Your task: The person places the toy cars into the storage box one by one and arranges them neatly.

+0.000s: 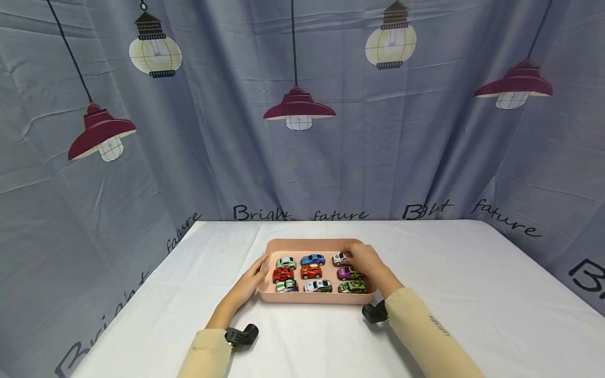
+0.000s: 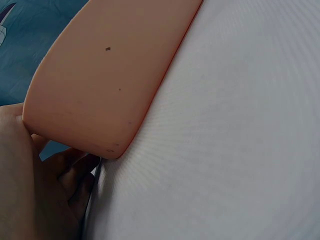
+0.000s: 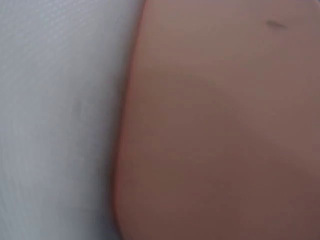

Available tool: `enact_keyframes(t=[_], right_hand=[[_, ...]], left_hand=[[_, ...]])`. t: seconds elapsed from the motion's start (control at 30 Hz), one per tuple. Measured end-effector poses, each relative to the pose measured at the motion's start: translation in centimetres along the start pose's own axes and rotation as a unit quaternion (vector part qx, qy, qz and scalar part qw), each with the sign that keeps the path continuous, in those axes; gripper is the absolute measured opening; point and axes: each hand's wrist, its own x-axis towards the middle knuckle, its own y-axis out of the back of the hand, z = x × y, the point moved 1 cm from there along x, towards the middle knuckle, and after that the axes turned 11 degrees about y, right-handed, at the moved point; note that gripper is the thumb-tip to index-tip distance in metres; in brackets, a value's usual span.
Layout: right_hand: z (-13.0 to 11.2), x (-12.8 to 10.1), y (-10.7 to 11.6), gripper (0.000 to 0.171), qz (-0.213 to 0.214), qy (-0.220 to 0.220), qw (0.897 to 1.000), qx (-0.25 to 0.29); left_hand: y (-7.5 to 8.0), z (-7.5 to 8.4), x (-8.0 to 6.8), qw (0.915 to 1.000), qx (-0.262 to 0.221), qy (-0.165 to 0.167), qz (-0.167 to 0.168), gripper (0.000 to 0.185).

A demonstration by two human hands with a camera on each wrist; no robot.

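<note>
Now right hand [image 1: 363,261] grips white car [image 1: 338,258]; left hand [image 1: 249,283] steadies tray [image 1: 312,297].

White table [image 1: 472,294] under pink tray [image 1: 312,300]

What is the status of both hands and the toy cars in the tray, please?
Left hand steadying pink tray. Right hand on white car, grip unclear. Eight other cars parked; nothing blocking.

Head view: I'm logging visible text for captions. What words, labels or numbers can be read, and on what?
"Bright future": printed in script several times along the bottom of the backdrop curtain, partly creased or cut off.
Right sleeve: small dark lettering, too small to read.
Toy cars in the pink tray: body markings too small to read.
Wrist views: no text.
</note>
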Motion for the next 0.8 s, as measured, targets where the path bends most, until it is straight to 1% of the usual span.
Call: enact_keyframes(t=[0.1, 0.27, 0.4, 0.5, 0.63, 0.8], right_hand=[[0.0, 0.1, -0.3, 0.018, 0.002, 0.006, 1.000, -0.022], [-0.1, 0.2, -0.5, 0.019, 0.003, 0.013, 0.999, -0.044], [-0.1, 0.1, -0.3, 0.021, -0.006, 0.011, 0.999, -0.049], [-0.2, -0.2, 0.1, 0.025, -0.010, 0.007, 0.999, -0.033], [-0.4, -0.7, 1.1, 0.031, 0.000, 0.002, 1.000, -0.002], [-0.4, -1.7, 2.6, 0.027, 0.022, -0.016, 0.999, 0.045]], left_hand=[[0.0, 0.0, 0.0, 1.0000, -0.002, 0.002, -0.002, 0.054], [-0.1, 0.0, -0.1, 1.0000, -0.008, -0.003, -0.001, 0.053], [-0.2, 0.0, -0.2, 0.9999, -0.013, -0.009, -0.004, 0.052], [-0.2, 0.0, -0.3, 0.9999, -0.012, -0.008, -0.003, 0.052], [-0.1, -0.2, -0.2, 1.0000, -0.006, -0.006, -0.001, 0.052], [0.1, 0.4, -0.5, 0.9999, 0.004, -0.015, 0.002, 0.051]])
